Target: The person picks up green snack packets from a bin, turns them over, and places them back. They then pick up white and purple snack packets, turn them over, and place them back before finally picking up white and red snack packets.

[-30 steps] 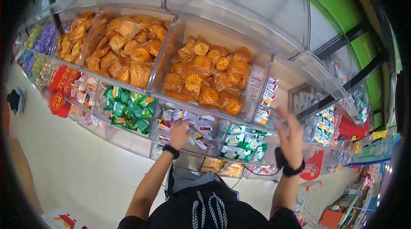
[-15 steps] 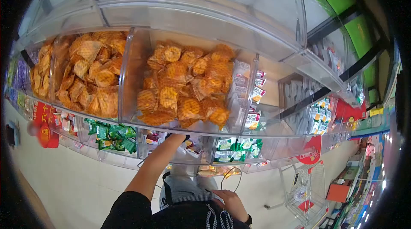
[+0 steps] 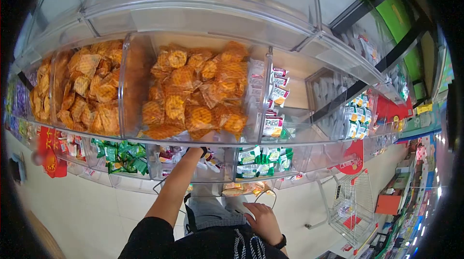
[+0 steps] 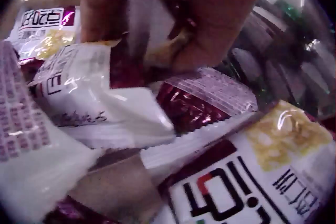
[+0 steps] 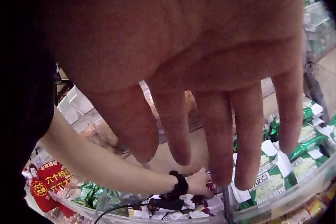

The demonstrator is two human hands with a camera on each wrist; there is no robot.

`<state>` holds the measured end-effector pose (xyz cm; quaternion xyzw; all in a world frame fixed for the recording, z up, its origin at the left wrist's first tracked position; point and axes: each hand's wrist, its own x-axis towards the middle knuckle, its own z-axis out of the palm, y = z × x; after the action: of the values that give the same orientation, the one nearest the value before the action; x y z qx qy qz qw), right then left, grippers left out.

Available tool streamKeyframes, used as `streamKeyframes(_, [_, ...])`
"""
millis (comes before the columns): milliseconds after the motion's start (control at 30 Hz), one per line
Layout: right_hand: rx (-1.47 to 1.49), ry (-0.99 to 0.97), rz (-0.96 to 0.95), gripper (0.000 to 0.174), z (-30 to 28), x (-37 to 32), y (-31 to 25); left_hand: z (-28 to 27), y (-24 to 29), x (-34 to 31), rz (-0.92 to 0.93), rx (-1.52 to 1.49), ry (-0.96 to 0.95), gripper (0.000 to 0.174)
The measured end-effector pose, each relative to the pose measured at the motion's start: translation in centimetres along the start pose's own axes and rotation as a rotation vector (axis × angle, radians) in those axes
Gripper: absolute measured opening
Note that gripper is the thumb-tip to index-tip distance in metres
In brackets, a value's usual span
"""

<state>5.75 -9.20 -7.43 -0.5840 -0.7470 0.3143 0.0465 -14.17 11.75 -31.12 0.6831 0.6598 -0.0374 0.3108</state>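
Observation:
In the left wrist view, the left hand (image 4: 173,19) pinches a small white and maroon packet (image 4: 89,87) between curled fingers, with more such packets around it. From the head view, that arm reaches into the lower clear bin of maroon and white packets (image 3: 166,155), the hand mostly hidden under the upper bin's front edge. Near the person's waist, the right hand (image 3: 263,222) holds nothing, its fingers extended. The right wrist view shows its palm and spread fingers in front of the bins.
Above is a bin of orange-brown packaged snacks (image 3: 193,89). Green packets (image 3: 121,155) lie in a bin to the left, green and white packets (image 3: 263,162) to the right. A shopping cart (image 3: 355,206) stands on the floor at right.
The left hand has gone deeper into the maroon and white packets' bin. The right hand has dropped from above the right-hand bins to the waist. The view has shifted.

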Motion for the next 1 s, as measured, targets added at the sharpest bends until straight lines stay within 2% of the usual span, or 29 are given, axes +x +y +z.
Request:
streamKeyframes(167, [-0.018, 0.008, -0.037, 0.032, -0.4, -0.2, 0.8, 0.9, 1.2, 0.3, -0.010, 0.037, -0.026, 0.028])
streamKeyframes(333, [-0.035, 0.015, -0.073, 0.032, -1.8, -0.5, 1.4, -1.2, 2.7, -0.4, -0.007, 0.088, 0.005, 0.029])
streamKeyframes(400, [-0.046, 0.038, -0.089, 0.033, -1.9, -0.8, 2.3, -2.5, 3.3, -2.0, 0.113, 0.091, 0.079, 0.029])
streamKeyframes(433, [-0.042, 0.042, -0.098, 0.033, -2.0, -0.8, 2.7, -0.9, 2.1, -1.5, 0.212, 0.074, 0.273, 0.033])
streamKeyframes(467, [-0.046, 0.053, -0.113, 0.033, -2.2, -0.7, 3.0, 0.7, 1.2, -1.1, 0.205, 0.082, 0.279, 0.033])
streamKeyframes(533, [-0.043, 0.064, -0.143, 0.033, -2.1, -0.5, 3.8, -0.9, 1.6, -3.8, 0.279, -0.059, 0.615, 0.029])
streamKeyframes(567, [-0.053, 0.101, -0.191, 0.033, -1.9, -0.2, 4.2, -1.1, 1.4, -4.6, 0.254, -0.137, 0.582, 0.042])
streamKeyframes(600, [-0.063, 0.138, -0.241, 0.033, -1.8, 0.1, 4.6, -1.6, 1.4, -5.6, 0.245, -0.125, 0.594, 0.042])
streamKeyframes(667, [-0.044, 0.130, -0.285, 0.032, -2.5, 0.9, 4.4, -3.6, 2.0, -9.1, 0.202, -0.356, 0.542, 0.049])
streamKeyframes(733, [-0.018, 0.067, -0.232, 0.032, -3.3, 1.8, 3.7, -6.5, 4.1, -13.8, 0.246, -0.547, 0.524, 0.046])
streamKeyframes(800, [0.013, 0.091, -0.289, 0.034, -3.1, 2.7, 3.7, -6.4, 5.1, -16.8, 0.326, -0.632, 0.648, 0.040])
streamKeyframes(867, [0.324, 0.181, -0.396, 0.038, -3.3, 3.8, 2.7, -8.6, 7.6, -21.1, 0.352, -0.873, 0.527, 0.038])
streamKeyframes(900, [0.462, 0.086, -0.350, 0.046, -3.2, 4.3, 2.5, -8.6, 8.3, -22.4, 0.356, -0.885, 0.510, 0.038])
streamKeyframes(933, [0.466, 0.084, -0.359, 0.046, -3.4, 4.5, 1.9, -9.1, 9.2, -23.7, 0.386, -0.656, 0.604, 0.043])
streamKeyframes(1000, [0.763, -0.089, -0.259, 0.051, -4.5, 4.6, 0.0, -10.0, 12.1, -26.0, 0.380, -0.526, 0.692, 0.050])
